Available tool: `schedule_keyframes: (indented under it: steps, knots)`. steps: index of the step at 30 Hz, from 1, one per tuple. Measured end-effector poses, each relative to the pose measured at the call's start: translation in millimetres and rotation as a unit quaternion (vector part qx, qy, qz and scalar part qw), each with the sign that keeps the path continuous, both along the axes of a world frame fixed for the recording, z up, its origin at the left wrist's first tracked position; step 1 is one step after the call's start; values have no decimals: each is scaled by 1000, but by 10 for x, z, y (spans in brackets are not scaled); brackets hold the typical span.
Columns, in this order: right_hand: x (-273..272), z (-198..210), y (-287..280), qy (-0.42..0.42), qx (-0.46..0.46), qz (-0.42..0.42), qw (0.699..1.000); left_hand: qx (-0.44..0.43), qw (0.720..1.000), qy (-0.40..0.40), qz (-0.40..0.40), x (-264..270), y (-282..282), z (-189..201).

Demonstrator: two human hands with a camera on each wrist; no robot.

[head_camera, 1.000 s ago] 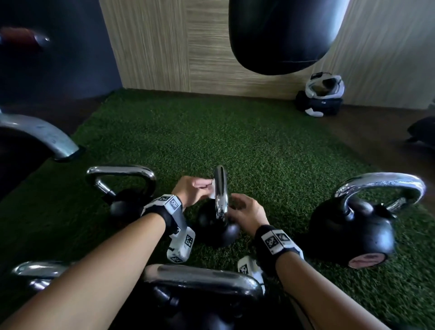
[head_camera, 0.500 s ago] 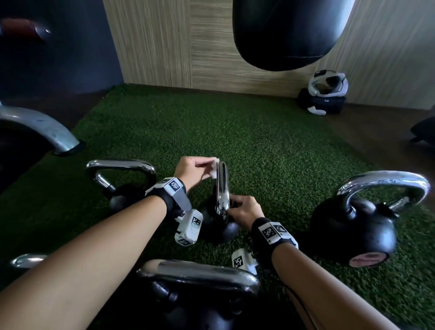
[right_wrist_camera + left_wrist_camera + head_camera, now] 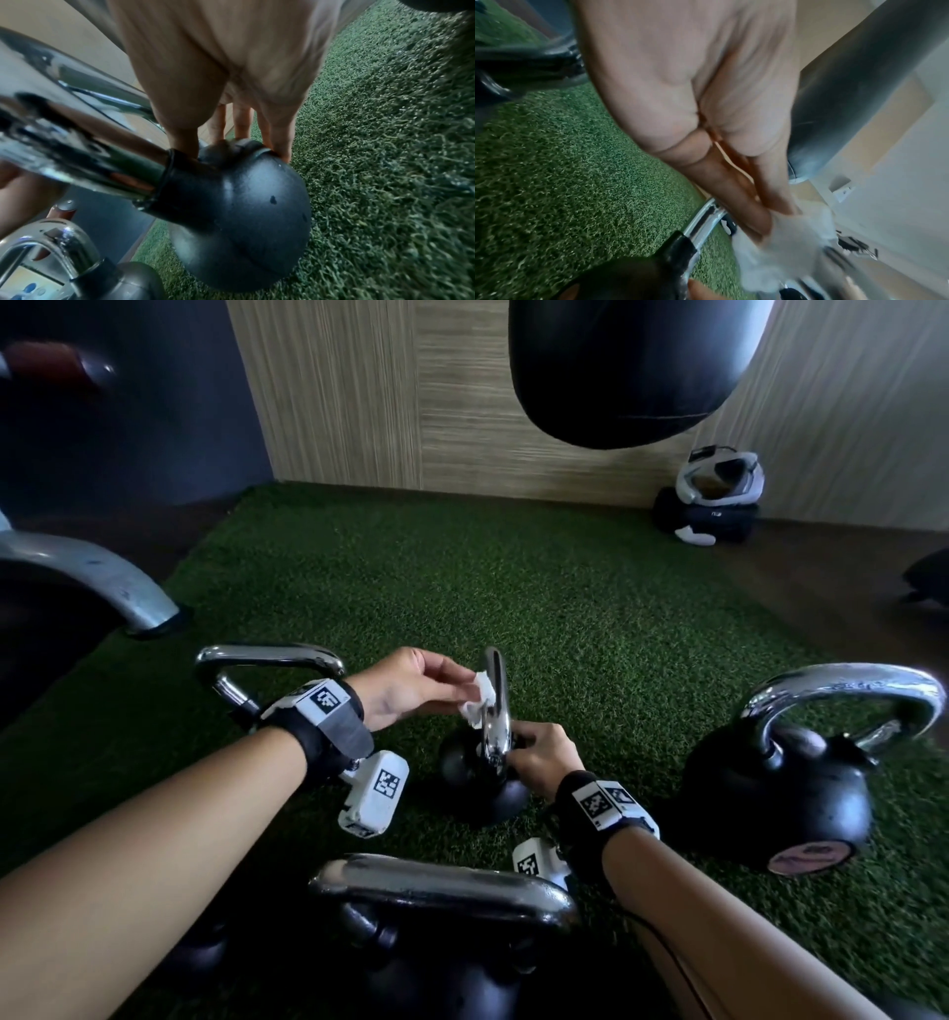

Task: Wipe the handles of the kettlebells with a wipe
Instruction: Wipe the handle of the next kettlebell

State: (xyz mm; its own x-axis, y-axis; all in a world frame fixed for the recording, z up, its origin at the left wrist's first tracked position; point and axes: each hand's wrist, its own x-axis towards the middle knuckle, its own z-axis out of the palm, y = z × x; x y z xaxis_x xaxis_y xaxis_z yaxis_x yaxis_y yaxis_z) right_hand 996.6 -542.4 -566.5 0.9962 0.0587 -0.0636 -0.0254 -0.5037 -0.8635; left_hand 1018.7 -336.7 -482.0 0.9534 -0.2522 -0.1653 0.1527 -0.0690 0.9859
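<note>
A small black kettlebell [image 3: 482, 788] [image 3: 239, 213] with a chrome handle [image 3: 495, 701] [image 3: 77, 150] stands on the green turf in the middle. My left hand [image 3: 411, 685] [image 3: 706, 121] pinches a crumpled white wipe [image 3: 478, 701] [image 3: 782, 253] against the left side of that handle, near its top. My right hand [image 3: 539, 757] [image 3: 231, 81] grips the top of the black ball at the foot of the handle, thumb and fingers pressed on it.
Other kettlebells stand around: a large one [image 3: 801, 788] at right, one [image 3: 257, 670] at left, one [image 3: 447, 916] close in front. A black punching bag [image 3: 626, 367] hangs above. A grey metal machine leg [image 3: 102, 577] is at far left. Headgear [image 3: 714, 500] lies by the wall.
My left hand with the wipe has slid up the handle from its lower part toward the top. My right hand has moved down onto the ball.
</note>
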Motion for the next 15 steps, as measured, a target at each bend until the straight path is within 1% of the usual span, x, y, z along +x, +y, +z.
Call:
schedule_keyframes:
  steps: [2, 6, 7, 10, 11, 13, 15]
  knots:
    - [5, -18, -11, -4, -4, -2, 1000, 5, 999, -9, -36, -69, 22, 1]
    - [35, -25, 24, 0, -6, 2, 1000, 7, 999, -41, -14, -128, 55, -18]
    - [43, -29, 21, 3, -7, 3, 1000, 20, 998, -48, -27, -152, 63, -32]
    - [53, -57, -23, 1, -14, 0, 1000, 86, 988, -79, -102, -264, 76, -58]
    - [58, -72, -31, -3, -14, 0, 1000, 100, 984, -95, -111, -298, 79, -56]
    - [70, -99, -27, -9, -17, 2, 1000, 118, 979, -136, -98, -343, 90, -62]
    - [94, -118, -21, -2, -19, 3, 1000, 150, 967, -176, -103, -374, 100, -101]
